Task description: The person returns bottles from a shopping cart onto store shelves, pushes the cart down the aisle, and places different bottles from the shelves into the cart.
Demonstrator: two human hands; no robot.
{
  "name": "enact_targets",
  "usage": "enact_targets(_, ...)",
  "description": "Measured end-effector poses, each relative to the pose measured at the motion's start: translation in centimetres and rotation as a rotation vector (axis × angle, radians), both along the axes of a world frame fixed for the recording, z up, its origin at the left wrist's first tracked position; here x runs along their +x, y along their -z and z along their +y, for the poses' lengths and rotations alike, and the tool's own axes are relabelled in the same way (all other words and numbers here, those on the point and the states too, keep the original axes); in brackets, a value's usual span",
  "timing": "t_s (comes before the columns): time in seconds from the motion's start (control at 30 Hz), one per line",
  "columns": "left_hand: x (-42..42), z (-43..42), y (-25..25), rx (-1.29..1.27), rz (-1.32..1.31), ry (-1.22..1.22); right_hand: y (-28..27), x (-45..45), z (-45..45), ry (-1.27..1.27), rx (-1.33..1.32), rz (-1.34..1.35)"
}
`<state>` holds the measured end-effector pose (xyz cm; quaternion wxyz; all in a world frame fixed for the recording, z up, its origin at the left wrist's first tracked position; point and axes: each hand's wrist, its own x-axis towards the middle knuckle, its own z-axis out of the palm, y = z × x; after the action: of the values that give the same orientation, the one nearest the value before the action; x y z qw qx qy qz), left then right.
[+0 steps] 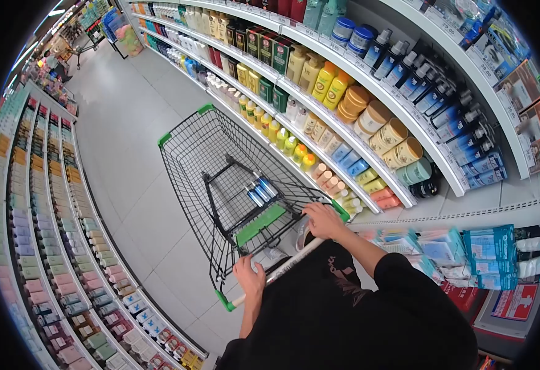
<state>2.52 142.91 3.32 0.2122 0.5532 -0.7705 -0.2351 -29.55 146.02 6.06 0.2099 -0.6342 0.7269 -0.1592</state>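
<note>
A wire shopping cart (190,154) with green corner caps stands in the aisle in front of me. Its pale push bar (298,254) runs across just before my body. My left hand (249,277) is closed on the left part of the cart's rear edge, wrist over the bar. Near the right green corner, my right hand (324,221) curls over the cart's edge, its fingers bent. Inside the cart lies a blue-and-white pack (261,192), its kind unclear. Behind it is a green panel (261,224).
On the right, shelves hold yellow shampoo bottles (323,82), brown-lidded jars (388,135) and blue pump bottles (399,68). Hanging packets (490,253) are close to my right arm. A low shelf unit (48,246) lines the left. Grey tiled floor (122,123) runs between them.
</note>
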Motion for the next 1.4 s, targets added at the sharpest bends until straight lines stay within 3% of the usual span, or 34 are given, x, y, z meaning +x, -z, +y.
enact_targets(0.2, 0.4, -2.1, 1.6, 0.084, -0.035, 0.107, 0.3, -0.2, 3.3, -0.001, -0.013, 0.027)
enact_targets(0.37, -1.7, -2.6, 6.4, 0.580, -0.027, 0.152, 0.7, -1.1, 4.5, -0.035, 0.012, 0.067)
enact_targets(0.47, -2.8, -2.3, 5.8, 0.756, -0.192, 0.279, 0.3, -2.0, 4.9, -0.061, 0.054, 0.058)
enact_targets(0.57, -3.5, -1.7, 6.7, 0.809, -0.216, 0.212, -0.4, -2.8, 4.4, -0.113, 0.095, 0.081)
enact_targets(0.8, -4.8, -2.7, 9.6, 0.818, -0.245, 0.235, 0.3, -3.5, 3.9, -0.139, 0.088, 0.087)
enact_targets(0.93, -6.5, -6.0, 15.4, 0.469, -0.212, 0.395, 0.6, -4.1, 3.2, -0.138, 0.132, 0.059)
enact_targets(1.03, -8.8, -12.6, 22.2, 0.574, -0.115, 0.136, 0.7, -4.1, 2.9, -0.168, 0.122, 0.073)
enact_targets(1.2, -9.8, -20.7, 42.3, 0.747, -0.053, -0.089, 0.9, -4.4, 2.4, -0.202, 0.163, 0.053)
enact_targets(1.3, -13.7, -21.8, 44.7, 0.783, -0.061, -0.325, 1.2, -4.2, 2.0, -0.216, 0.162, 0.062)
enact_targets(1.37, -16.0, -21.5, 46.1, 0.655, 0.136, -0.727, 1.5, -4.3, 1.7, -0.197, 0.125, 0.053)
enact_targets(1.4, -16.2, -21.2, 46.0, 0.662, 0.133, -0.733, 1.5, -4.2, 1.7, -0.203, 0.133, 0.051)
